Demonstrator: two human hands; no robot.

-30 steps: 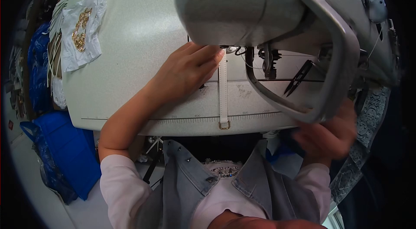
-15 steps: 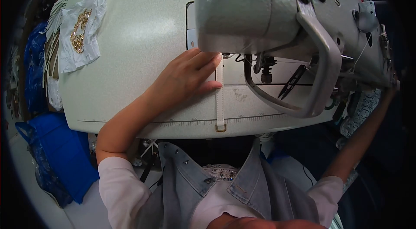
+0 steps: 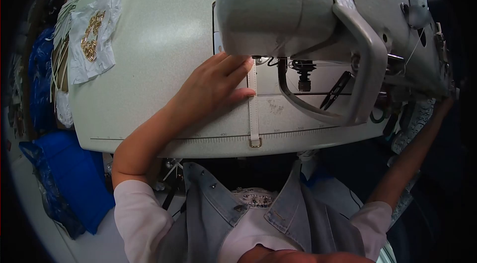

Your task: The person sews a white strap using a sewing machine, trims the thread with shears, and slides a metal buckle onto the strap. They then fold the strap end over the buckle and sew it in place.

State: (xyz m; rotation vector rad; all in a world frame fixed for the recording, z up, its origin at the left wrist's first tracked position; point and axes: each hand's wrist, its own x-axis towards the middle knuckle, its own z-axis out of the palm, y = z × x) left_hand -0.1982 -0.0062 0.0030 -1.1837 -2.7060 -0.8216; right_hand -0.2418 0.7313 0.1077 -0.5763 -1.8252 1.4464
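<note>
My left hand rests on the machine bed, its fingers close together at the top of a narrow pale strap. The thumb presses on the strap's left edge lower down. The strap runs toward me and ends in a small metal rectangular ring near the table's front edge. Its upper end lies under the head of a sewing machine, where my fingertips partly hide it. My right hand reaches to the machine's far right end; its fingers are lost in shadow.
Gold-coloured metal rings lie on crumpled white paper at the left, beside a bundle of pale strips. Black thread snips lie on the bed behind the curved metal lever. A blue bag stands left of the table.
The strap, its ring and my left thumb have shifted slightly away from me. The machine head appears a little further left in view. My right hand stays at the machine's right end.
</note>
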